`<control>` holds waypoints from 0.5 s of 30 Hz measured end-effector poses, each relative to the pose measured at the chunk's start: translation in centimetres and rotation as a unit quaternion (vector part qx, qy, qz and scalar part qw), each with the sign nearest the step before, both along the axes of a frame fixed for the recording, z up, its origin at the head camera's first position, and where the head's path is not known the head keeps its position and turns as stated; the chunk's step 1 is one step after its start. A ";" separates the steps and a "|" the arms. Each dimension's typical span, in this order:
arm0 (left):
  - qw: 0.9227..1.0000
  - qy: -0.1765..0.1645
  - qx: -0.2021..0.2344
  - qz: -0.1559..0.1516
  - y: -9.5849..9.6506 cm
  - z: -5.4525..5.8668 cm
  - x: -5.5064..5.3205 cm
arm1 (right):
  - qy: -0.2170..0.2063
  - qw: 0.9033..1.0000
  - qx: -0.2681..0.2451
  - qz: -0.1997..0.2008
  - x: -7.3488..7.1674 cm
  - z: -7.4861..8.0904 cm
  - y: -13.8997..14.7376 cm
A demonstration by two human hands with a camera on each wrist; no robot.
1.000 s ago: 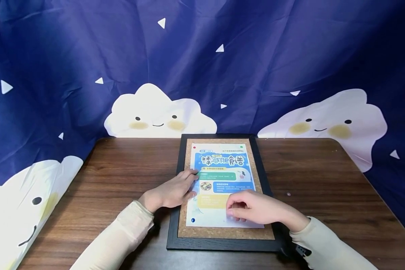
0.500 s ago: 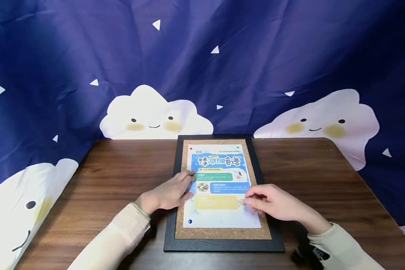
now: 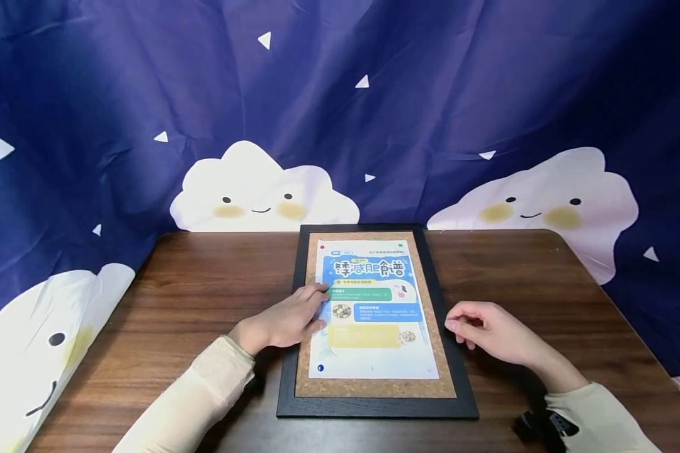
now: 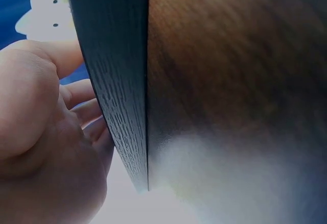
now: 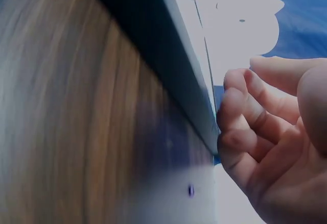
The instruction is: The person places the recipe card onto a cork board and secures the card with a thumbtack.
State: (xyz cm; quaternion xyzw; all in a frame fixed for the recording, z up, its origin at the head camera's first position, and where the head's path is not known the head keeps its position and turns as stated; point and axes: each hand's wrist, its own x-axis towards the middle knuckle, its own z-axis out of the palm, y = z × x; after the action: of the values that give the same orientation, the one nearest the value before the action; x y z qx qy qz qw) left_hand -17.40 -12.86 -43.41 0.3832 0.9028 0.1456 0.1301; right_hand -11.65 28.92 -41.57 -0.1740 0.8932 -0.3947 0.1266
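Note:
A cork board (image 3: 374,389) in a black frame (image 3: 376,408) lies on the table, bearing a printed poster (image 3: 374,363). Red (image 3: 322,247) and green (image 3: 400,246) pushpins sit at the poster's top corners, a blue pushpin (image 3: 320,368) at its lower left. My left hand (image 3: 286,321) rests across the frame's left side, fingertips on the poster's edge. Beside the frame's right side hovers my right hand (image 3: 493,330), fingers loosely bent, nothing between thumb and fingers. In the right wrist view a small purple object (image 5: 191,190) lies on the table near it; the hand hides it in the head view.
The brown wooden table (image 3: 221,270) extends to both sides of the board. Behind it hangs a dark blue cloth (image 3: 317,94) with printed clouds. A black device (image 3: 544,425) is strapped at the right wrist.
My right hand has moved from over the poster's lower right, across the frame, to the table side at the right. The left hand has stayed at the poster's left edge.

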 end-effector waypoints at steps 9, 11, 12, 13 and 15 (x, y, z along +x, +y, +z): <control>0.999 0.000 0.046 -0.013 -0.4 -1.5 -0.5 | 0.014 0.996 0.051 -0.066 0.2 -1.0 2.7; 0.997 0.010 0.069 -0.020 -0.8 -2.8 -1.2 | 0.019 0.996 0.051 -0.074 0.1 -1.2 3.2; 0.997 0.012 0.078 -0.022 -0.9 -3.1 -1.4 | 0.023 0.996 0.049 -0.077 0.0 -1.3 3.4; 0.996 0.017 0.084 -0.023 -1.0 -3.6 -1.6 | 0.026 0.995 0.048 -0.081 0.0 -1.3 3.6; 0.996 0.015 0.088 -0.025 -1.0 -3.8 -1.7 | 0.029 0.994 0.048 -0.089 -0.1 -1.5 4.1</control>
State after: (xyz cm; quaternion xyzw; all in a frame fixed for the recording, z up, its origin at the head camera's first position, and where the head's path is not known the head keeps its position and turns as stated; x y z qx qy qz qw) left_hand -19.15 -13.89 -47.23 0.4181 0.8783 0.2156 0.0860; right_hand -11.76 32.99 -43.08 -0.0990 0.9263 -0.3561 0.0731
